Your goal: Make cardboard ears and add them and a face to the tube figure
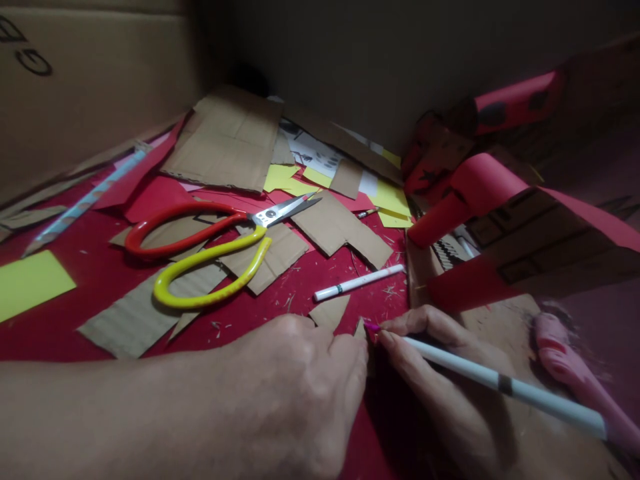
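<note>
My right hand (450, 373) pinches a white marker (530, 390) near its purple tip. That tip meets the edge of a small cardboard piece (361, 328), which my left hand (310, 380) presses down with its fingers closed. Just beyond my left hand lies another cardboard scrap (330, 312). A white pen or cap (358, 283) rests on the red surface (300, 300) above both hands. Scissors (215, 257) with one red and one yellow handle lie on cardboard cutouts to the left, their blades pointing to the back right.
A large cardboard sheet (225, 137) and yellow paper (393, 200) lie at the back. On the right stand red paper rolls (465, 200) and a pink tool (575, 373). A striped stick (90, 200) and yellow paper (33, 283) are at the left, beside a cardboard box (95, 80).
</note>
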`<action>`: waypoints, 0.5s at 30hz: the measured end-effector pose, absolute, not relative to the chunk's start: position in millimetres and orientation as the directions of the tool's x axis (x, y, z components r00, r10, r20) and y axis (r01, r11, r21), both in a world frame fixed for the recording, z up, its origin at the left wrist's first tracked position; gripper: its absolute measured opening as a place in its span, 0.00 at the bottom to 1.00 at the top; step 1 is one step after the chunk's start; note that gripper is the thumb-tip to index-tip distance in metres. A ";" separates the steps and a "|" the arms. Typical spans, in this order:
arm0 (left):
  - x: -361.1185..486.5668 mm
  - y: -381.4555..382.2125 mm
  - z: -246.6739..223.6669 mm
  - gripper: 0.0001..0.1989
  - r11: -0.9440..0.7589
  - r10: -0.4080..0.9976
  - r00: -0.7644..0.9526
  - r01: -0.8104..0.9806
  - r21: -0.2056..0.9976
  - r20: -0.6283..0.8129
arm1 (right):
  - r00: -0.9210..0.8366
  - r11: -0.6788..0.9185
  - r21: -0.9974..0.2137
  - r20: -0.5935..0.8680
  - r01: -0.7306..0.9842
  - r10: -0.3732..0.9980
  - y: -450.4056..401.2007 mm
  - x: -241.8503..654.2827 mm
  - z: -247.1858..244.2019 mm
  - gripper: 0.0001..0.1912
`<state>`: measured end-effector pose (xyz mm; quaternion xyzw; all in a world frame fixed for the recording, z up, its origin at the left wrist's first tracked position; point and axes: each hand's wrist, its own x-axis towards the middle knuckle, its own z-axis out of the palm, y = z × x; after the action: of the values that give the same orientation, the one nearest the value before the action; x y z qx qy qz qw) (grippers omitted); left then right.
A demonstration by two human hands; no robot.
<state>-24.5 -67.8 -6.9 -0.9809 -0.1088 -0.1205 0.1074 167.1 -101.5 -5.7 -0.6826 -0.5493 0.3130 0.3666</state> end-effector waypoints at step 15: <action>-24.2 -69.6 -10.4 0.10 -0.951 0.204 0.936 0.259 -0.169 0.288 | 0.208 -0.147 -0.837 -0.041 0.528 0.977 -101.7 166.1 -6.0 0.12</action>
<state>-24.2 -69.6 -10.4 -0.9785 -0.1183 -0.1345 0.1025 166.1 -101.7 -6.0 -0.6895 -0.5456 0.3133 0.3587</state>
